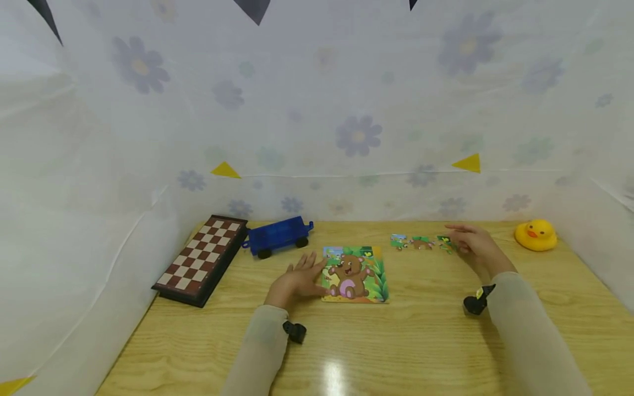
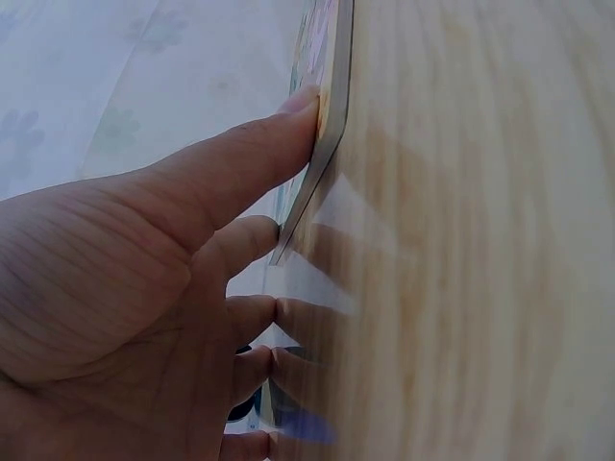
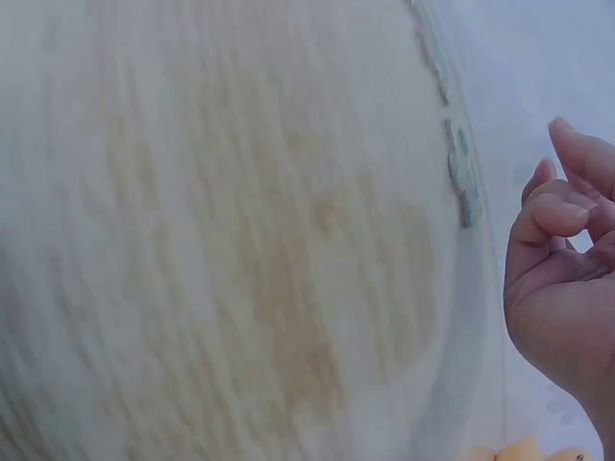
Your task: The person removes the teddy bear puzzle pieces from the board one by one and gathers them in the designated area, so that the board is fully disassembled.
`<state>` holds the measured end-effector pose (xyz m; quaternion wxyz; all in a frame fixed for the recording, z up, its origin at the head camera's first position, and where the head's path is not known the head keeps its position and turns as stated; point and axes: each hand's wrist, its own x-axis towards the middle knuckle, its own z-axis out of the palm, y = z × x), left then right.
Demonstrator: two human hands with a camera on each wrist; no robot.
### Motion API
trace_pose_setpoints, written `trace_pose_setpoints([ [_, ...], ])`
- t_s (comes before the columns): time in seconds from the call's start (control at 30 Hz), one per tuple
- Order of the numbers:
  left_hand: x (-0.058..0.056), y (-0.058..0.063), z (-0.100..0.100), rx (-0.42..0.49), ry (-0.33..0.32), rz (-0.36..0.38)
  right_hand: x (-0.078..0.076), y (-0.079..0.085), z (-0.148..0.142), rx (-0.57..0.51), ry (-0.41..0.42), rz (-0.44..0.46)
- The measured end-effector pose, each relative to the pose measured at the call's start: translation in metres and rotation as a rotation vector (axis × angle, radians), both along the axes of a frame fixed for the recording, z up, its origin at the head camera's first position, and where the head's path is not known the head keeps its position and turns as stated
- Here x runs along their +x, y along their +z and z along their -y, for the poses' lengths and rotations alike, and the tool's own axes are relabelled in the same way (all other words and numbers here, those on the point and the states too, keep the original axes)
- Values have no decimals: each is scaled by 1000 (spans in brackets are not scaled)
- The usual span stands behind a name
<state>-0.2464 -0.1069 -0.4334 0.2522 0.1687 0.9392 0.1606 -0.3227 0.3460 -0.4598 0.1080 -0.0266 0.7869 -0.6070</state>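
A square bear puzzle board (image 1: 349, 275) lies on the wooden table. My left hand (image 1: 297, 280) is spread at its left edge. In the left wrist view the thumb (image 2: 259, 149) touches the board's rim, and the other fingers reach past the corner with their tips on the table. To the right of the board lie loose jigsaw pieces (image 1: 421, 243) in a row. Just beside the rightmost piece (image 1: 444, 240) hovers my right hand (image 1: 475, 246), raised off the table. Its index finger points out, the others bend loosely, and nothing shows between them.
On the left stands a checkered chessboard box (image 1: 198, 256), with a blue toy wagon (image 1: 278, 235) next to it. A yellow rubber duck (image 1: 536, 235) sits at the far right. Behind everything hangs a flowered white curtain (image 1: 307, 110).
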Motion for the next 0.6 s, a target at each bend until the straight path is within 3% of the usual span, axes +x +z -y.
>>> trace_pose_setpoints([
  [0.6, 1, 2, 1, 17, 0, 5, 8, 28, 49, -76, 126, -78],
])
